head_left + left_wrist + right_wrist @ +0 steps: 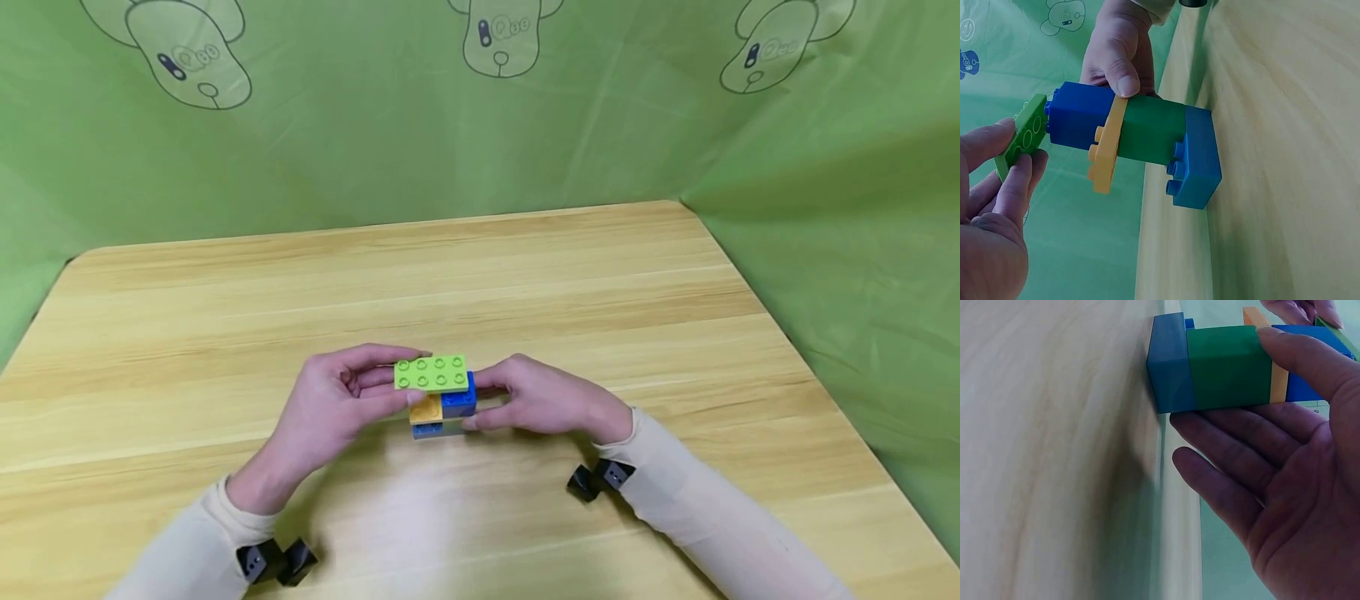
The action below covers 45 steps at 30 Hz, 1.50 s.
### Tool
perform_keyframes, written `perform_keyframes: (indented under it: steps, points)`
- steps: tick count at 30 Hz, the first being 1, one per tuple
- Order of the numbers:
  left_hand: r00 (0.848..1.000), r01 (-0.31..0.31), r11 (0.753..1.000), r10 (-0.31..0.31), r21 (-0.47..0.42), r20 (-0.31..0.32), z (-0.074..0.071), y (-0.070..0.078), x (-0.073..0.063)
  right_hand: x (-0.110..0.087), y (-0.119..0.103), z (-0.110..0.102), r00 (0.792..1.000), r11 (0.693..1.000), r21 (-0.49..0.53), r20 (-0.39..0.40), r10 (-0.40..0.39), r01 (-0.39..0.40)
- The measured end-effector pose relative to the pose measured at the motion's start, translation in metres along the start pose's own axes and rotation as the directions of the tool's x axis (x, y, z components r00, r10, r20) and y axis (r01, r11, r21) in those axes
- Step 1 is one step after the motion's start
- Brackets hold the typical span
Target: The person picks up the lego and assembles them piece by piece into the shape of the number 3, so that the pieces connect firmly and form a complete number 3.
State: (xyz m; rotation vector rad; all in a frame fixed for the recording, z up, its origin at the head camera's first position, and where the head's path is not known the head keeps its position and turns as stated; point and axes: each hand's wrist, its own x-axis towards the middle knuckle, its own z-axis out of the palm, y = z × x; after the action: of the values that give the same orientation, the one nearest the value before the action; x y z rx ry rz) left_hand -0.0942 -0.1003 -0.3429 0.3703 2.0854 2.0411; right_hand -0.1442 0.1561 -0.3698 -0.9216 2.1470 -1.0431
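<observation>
My left hand pinches a flat lime-green brick, studs up, by its left end. It sits over the top of a stack, tilted against the upper blue brick in the left wrist view. Below that blue brick come a thin yellow-orange brick, a dark green brick and a lighter blue brick at the base. The yellow and base bricks jut out to the left, baring some studs. My right hand grips the stack from the right, its thumb at the yellow and green bricks.
A wood-grain table lies under both hands. Green cloth with printed animal heads hangs behind it and along its sides. Small black devices are strapped to both sleeved wrists.
</observation>
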Motion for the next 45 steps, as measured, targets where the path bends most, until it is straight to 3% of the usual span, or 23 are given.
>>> perform_keyframes:
  steps: [24,45]
  points:
    - [0.996,-0.081,0.987,0.077,0.136,0.034,0.0055,-0.0034,-0.0018,-0.0008,-0.0006,-0.0001,1.0,1.0,-0.01,-0.005,0.0,0.0]
    - [0.997,-0.04,0.988,0.031,0.147,0.066,0.0072,-0.0013,-0.0015,-0.0035,-0.0007,0.0023,1.0,1.0,-0.02,-0.023,0.013,-0.013]
